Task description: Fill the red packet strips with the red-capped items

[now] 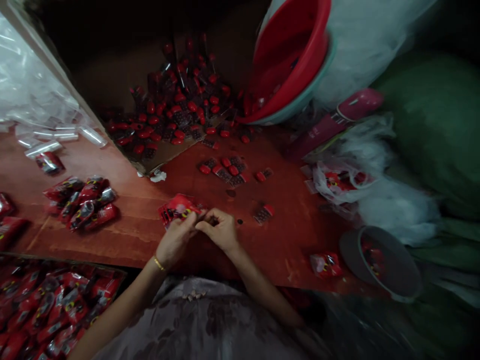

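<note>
Red printed packet (177, 209), glossy plastic with dark and yellow markings, lying flat but lifted slightly at its right end, pinched there. Sits on the wooden table (292, 235), near the front edge, about midway along it. Contents too blurred to tell.

Bare forearms, a thin gold bangle (159, 263) on the left wrist.

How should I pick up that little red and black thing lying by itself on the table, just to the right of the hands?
Probably pinch the small red and black piece across its narrow sides, coming straight down from above. It lies flat on the wooden table with bare wood all round it, so nothing blocks your fingertips. The right hand is nearest. The picture is too blurred to show any finer edges.
</note>
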`<act>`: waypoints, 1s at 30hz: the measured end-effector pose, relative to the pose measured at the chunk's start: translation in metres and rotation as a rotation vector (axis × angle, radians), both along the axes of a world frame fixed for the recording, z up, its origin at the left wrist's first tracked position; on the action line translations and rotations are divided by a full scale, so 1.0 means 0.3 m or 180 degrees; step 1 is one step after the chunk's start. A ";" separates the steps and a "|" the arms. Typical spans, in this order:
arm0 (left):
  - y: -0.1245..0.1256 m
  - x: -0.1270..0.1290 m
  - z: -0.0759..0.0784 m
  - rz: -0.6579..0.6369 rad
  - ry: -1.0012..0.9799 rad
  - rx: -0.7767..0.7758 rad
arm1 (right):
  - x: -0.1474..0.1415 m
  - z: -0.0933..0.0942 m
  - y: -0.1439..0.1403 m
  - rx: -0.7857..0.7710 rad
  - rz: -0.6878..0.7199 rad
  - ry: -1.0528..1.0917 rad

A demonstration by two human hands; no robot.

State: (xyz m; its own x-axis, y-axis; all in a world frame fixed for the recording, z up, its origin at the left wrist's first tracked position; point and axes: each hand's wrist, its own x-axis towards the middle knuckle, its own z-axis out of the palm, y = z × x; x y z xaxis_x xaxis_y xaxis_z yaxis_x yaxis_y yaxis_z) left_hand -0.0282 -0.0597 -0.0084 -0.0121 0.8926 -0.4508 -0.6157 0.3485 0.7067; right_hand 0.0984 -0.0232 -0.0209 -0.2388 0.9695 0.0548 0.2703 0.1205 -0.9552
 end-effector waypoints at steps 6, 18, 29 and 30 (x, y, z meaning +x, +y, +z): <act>-0.009 -0.349 -0.015 0.2019 -0.0242 -0.0090 | 0.253 -0.009 0.042 0.1008 -0.1440 -0.2128; 0.077 -0.045 -0.020 -0.0484 0.4304 0.1381 | 0.271 -0.137 0.113 0.1479 -0.0797 -0.2759; 0.107 -0.011 -0.076 -0.0605 0.5394 0.1724 | 0.134 -0.047 0.006 0.1146 -0.0443 -0.1169; 0.102 -0.009 -0.058 -0.0563 0.5368 0.1740 | 0.115 -0.044 0.007 0.0866 -0.0403 -0.0948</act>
